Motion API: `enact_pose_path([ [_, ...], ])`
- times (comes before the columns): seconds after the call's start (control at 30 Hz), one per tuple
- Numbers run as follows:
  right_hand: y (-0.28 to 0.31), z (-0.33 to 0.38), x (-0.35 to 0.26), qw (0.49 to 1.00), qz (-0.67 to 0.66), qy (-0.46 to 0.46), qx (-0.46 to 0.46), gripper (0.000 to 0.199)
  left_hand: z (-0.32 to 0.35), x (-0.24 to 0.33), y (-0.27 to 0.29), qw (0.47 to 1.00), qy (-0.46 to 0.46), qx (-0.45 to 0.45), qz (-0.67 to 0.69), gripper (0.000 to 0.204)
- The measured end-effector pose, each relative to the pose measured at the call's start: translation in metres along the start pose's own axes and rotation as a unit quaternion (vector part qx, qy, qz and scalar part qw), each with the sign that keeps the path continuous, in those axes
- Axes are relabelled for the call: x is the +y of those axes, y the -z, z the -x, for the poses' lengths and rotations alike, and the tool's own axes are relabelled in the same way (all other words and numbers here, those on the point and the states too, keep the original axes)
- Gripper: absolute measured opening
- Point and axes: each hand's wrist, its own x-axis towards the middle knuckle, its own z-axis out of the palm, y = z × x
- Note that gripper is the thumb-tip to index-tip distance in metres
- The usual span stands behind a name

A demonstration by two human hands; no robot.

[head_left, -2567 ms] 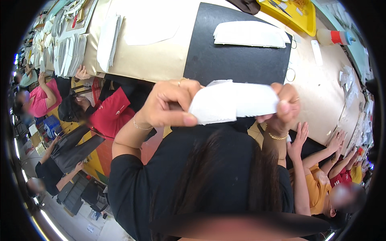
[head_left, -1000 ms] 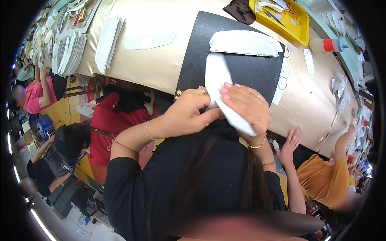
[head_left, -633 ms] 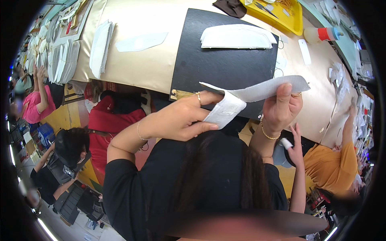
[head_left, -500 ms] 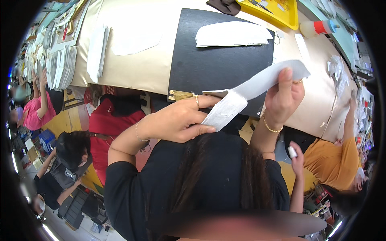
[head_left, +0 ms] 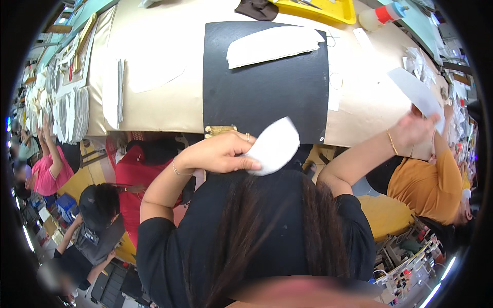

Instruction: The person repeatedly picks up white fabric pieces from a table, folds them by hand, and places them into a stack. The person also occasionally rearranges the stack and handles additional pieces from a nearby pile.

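A white piece [head_left: 276, 146] with a rounded side and a pointed corner is pinched between the thumb and fingers of my left hand [head_left: 220, 153], close to my body at the board's near edge. Out to the right, my right hand [head_left: 412, 131] is closed on the lower end of a pale, smooth curved strip [head_left: 418, 94]. My right fingers are slightly blurred. The two pieces are well apart. Beyond my left hand, a stack of white curved pieces [head_left: 275, 47] lies on the black board [head_left: 264, 95].
Left on the table [head_left: 164, 110] lies a narrow white stack [head_left: 113, 95]; farther left are many grey-white pieces [head_left: 72, 115]. A yellow tray [head_left: 328, 11], a bottle with a red band [head_left: 382, 16] and crumpled clear plastic [head_left: 418, 64] are at the far right. Co-workers sit on both sides.
The strip and the white piece, joined in my hands before, are now separate. My right hand has swung out to the right with the strip. My left hand keeps the white piece.
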Motion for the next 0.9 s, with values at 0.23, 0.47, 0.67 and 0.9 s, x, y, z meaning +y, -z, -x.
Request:
enact_pose_path([
  [0.23,0.041,0.005,-0.004,0.968,0.161,0.160,-0.103,0.051,-0.047,-0.006,0.000,0.999,0.025,-0.038,0.007,0.024],
  [0.47,0.019,0.123,0.055,0.806,0.308,0.238,-0.447,0.051,-0.034,-0.025,0.032,0.945,0.301,0.072,-0.102,0.034],
  [0.67,0.013,0.183,0.084,0.609,0.486,0.221,-0.587,0.072,0.004,-0.037,0.043,0.863,0.243,0.195,-0.398,0.040],
  [0.9,0.003,0.186,0.054,0.678,0.389,0.207,-0.588,0.062,-0.045,-0.067,0.083,0.872,0.251,0.415,-0.058,0.039],
])
